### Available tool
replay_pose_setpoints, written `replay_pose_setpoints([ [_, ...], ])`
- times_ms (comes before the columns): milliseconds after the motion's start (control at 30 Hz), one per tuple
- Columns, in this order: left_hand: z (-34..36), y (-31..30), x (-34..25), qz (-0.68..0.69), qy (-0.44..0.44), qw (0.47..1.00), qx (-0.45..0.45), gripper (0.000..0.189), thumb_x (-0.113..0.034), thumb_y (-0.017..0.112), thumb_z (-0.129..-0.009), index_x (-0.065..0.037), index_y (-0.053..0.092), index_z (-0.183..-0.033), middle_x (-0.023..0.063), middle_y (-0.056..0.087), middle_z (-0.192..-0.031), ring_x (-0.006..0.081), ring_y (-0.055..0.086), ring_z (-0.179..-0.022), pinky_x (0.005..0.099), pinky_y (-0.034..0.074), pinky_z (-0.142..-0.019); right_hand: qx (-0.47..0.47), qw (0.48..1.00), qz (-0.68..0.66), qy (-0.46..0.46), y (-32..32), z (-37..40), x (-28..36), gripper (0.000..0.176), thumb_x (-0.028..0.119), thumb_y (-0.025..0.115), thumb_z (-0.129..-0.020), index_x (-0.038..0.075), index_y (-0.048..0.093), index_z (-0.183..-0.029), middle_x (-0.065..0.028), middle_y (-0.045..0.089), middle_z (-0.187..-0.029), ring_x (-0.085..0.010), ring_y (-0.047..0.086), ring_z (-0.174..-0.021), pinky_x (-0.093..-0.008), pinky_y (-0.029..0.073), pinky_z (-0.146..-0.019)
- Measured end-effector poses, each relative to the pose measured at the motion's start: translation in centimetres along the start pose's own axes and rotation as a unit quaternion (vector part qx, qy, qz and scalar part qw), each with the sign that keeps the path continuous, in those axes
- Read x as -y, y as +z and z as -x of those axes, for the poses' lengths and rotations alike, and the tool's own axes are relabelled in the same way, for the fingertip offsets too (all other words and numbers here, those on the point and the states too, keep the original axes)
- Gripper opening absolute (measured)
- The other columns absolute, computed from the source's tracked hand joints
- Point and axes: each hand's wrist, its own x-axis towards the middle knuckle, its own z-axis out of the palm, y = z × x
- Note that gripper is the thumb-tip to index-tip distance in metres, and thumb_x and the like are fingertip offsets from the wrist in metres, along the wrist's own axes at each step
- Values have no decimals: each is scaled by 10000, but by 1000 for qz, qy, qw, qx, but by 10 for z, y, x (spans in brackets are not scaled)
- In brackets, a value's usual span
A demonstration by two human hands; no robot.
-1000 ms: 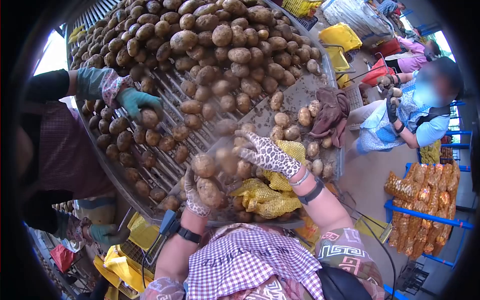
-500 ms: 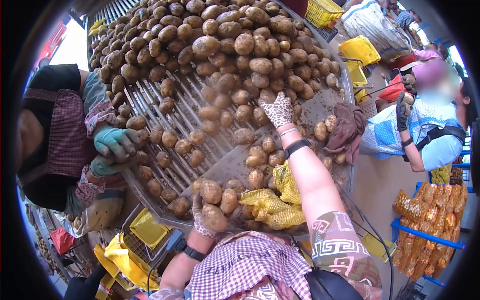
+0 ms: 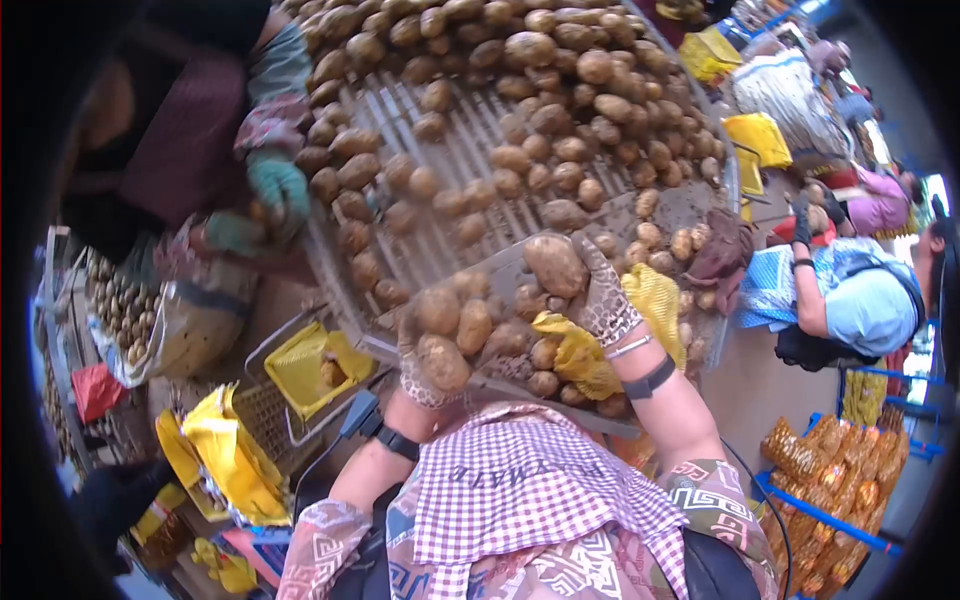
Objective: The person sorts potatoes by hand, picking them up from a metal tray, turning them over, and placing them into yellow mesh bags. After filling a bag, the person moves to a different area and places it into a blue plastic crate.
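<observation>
My left hand (image 3: pixel 418 382), in a leopard-print glove, is closed around a large potato (image 3: pixel 443 362) at the near edge of the sorting table. More potatoes (image 3: pixel 474 327) lie against it. In a matching glove, my right hand (image 3: pixel 606 300) grips another large potato (image 3: pixel 556 266), tilted above the near tray. Yellow mesh netting (image 3: pixel 580 358) lies beneath and beside my right wrist, among potatoes. A big heap of potatoes (image 3: pixel 600 70) covers the far part of the slatted table (image 3: pixel 465 130). The fingertips of my left hand are partly hidden.
At the left, a co-worker's green-gloved hand (image 3: pixel 280 190) is near the table's edge. A brown cloth (image 3: pixel 722 250) hangs over the right rim. Yellow-lined crates (image 3: pixel 310 370) stand at the lower left. Netted potato bags (image 3: pixel 840 475) sit on a blue rack at right.
My right hand has come back from the heap towards me and now holds a large potato. My left hand still holds its potato. The view has turned, and the co-worker's green-gloved hands have moved apart.
</observation>
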Motion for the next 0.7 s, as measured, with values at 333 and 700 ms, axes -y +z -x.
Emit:
replay_pose_setpoints([
  [333,169,-79,-106,73,236,962,-115,638,-570,595,-810,-125,525,-1261,120,540,-1281,296,533,-1165,489,420,-980,69,929,326,160,113,-77,-225,409,283,526,-958,31,513,-1280,-104,566,-1216,-205,589,-1038,-311,483,-892],
  [700,200,-190,-184,-121,279,850,-430,428,-319,565,-916,-73,479,-1255,122,495,-1226,299,485,-1149,499,436,-969,-56,630,713,-303,98,-34,-124,438,246,641,-848,4,580,-1207,-219,556,-1237,-337,528,-1166,-388,407,-1010],
])
